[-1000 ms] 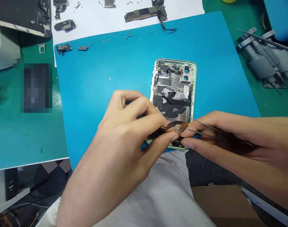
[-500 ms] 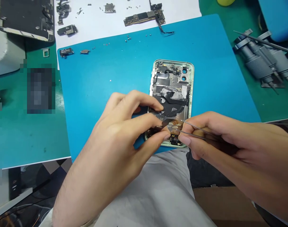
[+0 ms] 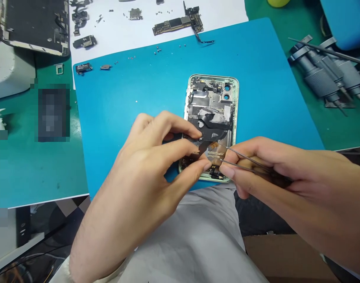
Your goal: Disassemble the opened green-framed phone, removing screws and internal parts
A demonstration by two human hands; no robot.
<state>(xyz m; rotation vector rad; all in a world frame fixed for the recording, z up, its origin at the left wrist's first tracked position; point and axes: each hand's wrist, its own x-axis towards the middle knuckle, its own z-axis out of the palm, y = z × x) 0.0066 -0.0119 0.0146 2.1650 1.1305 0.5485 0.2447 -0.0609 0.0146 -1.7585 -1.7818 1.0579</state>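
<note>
An opened phone housing (image 3: 211, 102) with a pale green rim lies on a blue mat (image 3: 138, 90), its insides showing. My left hand (image 3: 156, 157) pinches a dark flex strip (image 3: 202, 146) over the lower end of the housing, other fingers resting on its left edge. My right hand (image 3: 268, 169) is closed round metal tweezers (image 3: 241, 159), whose tips meet an amber ribbon piece (image 3: 215, 153) at the end of that strip. The bottom of the housing is partly hidden by my fingers.
A logic board (image 3: 176, 22), small brackets and several loose screws lie on white paper (image 3: 120, 29) at the back. A phone screen (image 3: 32, 27) lies face down at far left. Grey screwdrivers (image 3: 324, 74) sit at right on the green mat. My lap is below the table edge.
Both hands have shifted slightly up and left over the housing's lower end. The strip and ribbon have moved with them. The view has tilted a little.
</note>
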